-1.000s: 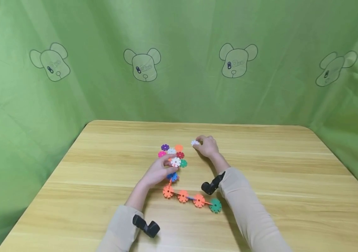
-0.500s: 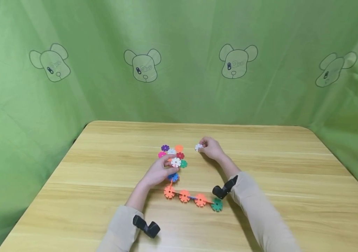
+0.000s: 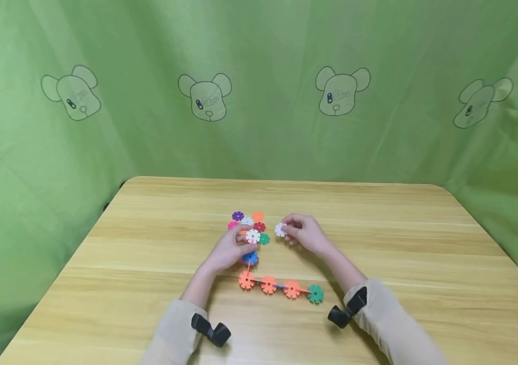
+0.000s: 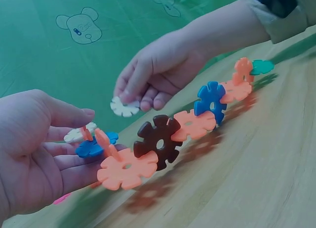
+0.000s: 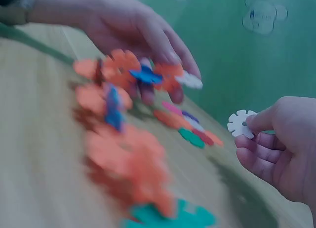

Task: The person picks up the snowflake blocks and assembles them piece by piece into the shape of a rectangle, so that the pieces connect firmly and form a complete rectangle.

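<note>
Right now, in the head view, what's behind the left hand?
Purple disc, pink disc, white disc, red disc, green disc and orange disc. The left hand partly covers another orange disc; anything fully hidden can't be seen.

It's bright in here, the light soft and even, with a pale sheen on the near tabletop and lighter streaks down the green curtain. The left wrist view runs cooler, shadows lying beneath the chain of discs; the right wrist view blurs the nearest orange discs.
</note>
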`<state>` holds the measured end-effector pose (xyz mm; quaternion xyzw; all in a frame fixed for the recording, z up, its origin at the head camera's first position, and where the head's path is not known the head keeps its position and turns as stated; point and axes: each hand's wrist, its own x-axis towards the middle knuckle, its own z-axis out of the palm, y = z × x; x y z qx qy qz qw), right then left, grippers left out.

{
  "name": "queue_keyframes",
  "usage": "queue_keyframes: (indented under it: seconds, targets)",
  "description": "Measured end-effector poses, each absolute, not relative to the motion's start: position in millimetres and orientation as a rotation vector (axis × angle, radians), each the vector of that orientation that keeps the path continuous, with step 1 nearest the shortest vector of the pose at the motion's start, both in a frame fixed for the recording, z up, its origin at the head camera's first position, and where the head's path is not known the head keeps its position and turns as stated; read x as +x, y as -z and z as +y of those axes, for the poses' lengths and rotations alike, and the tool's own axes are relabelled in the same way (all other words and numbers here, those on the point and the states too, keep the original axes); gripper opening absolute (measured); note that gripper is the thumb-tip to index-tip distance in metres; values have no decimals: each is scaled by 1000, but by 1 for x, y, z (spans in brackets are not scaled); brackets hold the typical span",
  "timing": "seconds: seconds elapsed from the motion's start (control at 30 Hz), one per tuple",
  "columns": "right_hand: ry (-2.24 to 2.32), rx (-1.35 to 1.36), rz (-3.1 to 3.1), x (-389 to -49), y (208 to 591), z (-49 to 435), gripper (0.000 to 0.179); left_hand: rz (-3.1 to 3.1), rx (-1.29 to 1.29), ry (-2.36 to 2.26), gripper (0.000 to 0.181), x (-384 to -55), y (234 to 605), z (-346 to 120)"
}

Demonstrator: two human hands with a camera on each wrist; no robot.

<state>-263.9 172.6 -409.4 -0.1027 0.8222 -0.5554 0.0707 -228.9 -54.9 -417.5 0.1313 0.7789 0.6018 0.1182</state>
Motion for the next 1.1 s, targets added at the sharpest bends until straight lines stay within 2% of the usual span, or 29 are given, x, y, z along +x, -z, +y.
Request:
queue_keyframes:
  seconds: [0.3,0.73,1.1]
  targets:
    - [1839,-298,2420,-238,405,156,22,2183,356,-1830,50,-209,389,-53]
    - [1890,-194,2366,-232,412,147,20,2140,409,-1831,50,-211,390,-50]
    - [1829,-240,2445,-231,413,147,18,2167,437,-1831,53,-228,419,-46]
